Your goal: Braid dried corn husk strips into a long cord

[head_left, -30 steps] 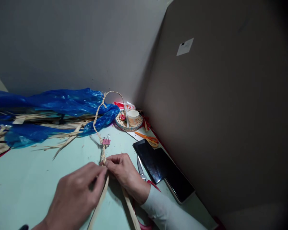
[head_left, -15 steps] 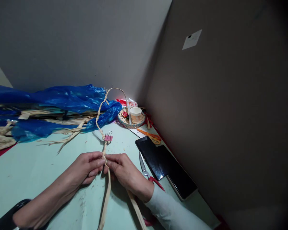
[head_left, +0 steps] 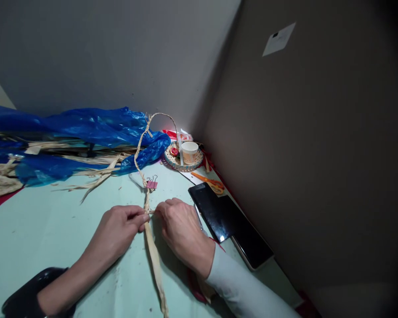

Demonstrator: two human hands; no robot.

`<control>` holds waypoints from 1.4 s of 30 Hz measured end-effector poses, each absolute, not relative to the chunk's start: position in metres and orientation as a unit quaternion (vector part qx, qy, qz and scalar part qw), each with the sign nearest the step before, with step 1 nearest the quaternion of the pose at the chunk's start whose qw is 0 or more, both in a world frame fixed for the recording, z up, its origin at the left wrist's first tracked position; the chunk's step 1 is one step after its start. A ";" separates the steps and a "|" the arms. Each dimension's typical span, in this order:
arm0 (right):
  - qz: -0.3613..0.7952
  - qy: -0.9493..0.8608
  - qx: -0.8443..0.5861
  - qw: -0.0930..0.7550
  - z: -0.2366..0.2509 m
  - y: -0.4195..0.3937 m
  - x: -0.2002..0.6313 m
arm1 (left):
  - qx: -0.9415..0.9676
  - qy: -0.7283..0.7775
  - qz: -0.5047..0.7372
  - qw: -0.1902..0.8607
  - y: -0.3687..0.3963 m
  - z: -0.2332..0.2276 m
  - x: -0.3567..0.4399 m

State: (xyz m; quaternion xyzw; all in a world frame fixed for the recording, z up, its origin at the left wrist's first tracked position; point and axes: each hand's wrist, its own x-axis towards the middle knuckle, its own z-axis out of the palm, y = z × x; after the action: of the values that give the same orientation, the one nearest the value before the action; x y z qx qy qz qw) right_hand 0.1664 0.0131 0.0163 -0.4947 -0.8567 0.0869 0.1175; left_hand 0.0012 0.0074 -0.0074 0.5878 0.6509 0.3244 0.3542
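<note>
A thin braid of pale dried plant strips (head_left: pixel 138 152) arches up from the wicker tray and runs down to my hands. A pink binder clip (head_left: pixel 151 184) is clamped on it above my fingers. My left hand (head_left: pixel 121 227) is closed, its thumb and fingers pinching the braid's lower end. Just to the right, my right hand (head_left: pixel 182 229) is closed on a strip that stretches sideways from the braid; its fingertips are partly hidden. Another wide, pale strip (head_left: pixel 154 256) trails from the braid down the table towards me.
Two black phones (head_left: pixel 219 214) overlap on the right, near orange-handled scissors (head_left: pixel 214 183). Red-handled scissors (head_left: pixel 196 287) lie partly hidden under my right arm. At the back, a wicker tray (head_left: pixel 177 167) holds a paper cup (head_left: pixel 189 152). Blue plastic (head_left: pixel 96 128) covers dried strips at left.
My right hand has moved slightly right and up, drawing one strip sideways away from the braid. My left hand still pinches the braid. The view has shifted slightly.
</note>
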 end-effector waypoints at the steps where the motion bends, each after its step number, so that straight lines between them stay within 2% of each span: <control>1: 0.097 -0.853 -0.498 0.120 0.017 0.012 0.165 | 0.599 0.655 0.320 0.332 0.006 -0.005 0.003; 4: 0.170 -0.827 -0.518 0.137 0.019 0.004 0.159 | 0.616 0.666 0.309 0.285 0.000 0.002 0.008; 8: 0.227 -0.823 -0.498 0.150 0.018 -0.008 0.150 | 0.584 0.653 0.340 0.342 -0.004 0.000 0.007; 15: 0.051 -0.878 -0.467 0.089 0.002 -0.019 0.142 | 0.517 0.598 0.374 0.485 -0.004 -0.003 0.000; 19: 0.038 -0.900 -0.430 0.063 0.004 -0.020 0.144 | 0.484 0.589 0.395 0.514 -0.002 -0.003 -0.002; 22: 0.102 -0.898 -0.416 0.098 0.016 -0.016 0.152 | 0.459 0.599 0.386 0.531 -0.002 -0.004 -0.007; 26: 0.202 -0.831 -0.467 0.225 0.024 -0.001 0.163 | 0.421 0.598 0.379 0.566 -0.001 0.002 -0.010; 28: 0.271 -0.804 -0.464 0.254 0.022 0.008 0.164 | 0.430 0.588 0.377 0.572 -0.001 0.007 -0.009; 32: 0.399 -0.778 -0.410 0.262 0.015 0.019 0.160 | 0.456 0.576 0.381 0.562 -0.002 0.013 -0.004; 42: 0.494 -0.719 -0.393 0.290 0.003 0.025 0.158 | 0.499 0.581 0.408 0.497 -0.005 0.001 -0.006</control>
State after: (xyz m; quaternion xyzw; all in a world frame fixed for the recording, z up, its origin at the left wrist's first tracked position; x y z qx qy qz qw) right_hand 0.1583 0.0246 0.0029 -0.3927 -0.7194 0.4944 0.2896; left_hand -0.0056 -0.0049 0.0010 0.4990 0.5815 0.4075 0.4968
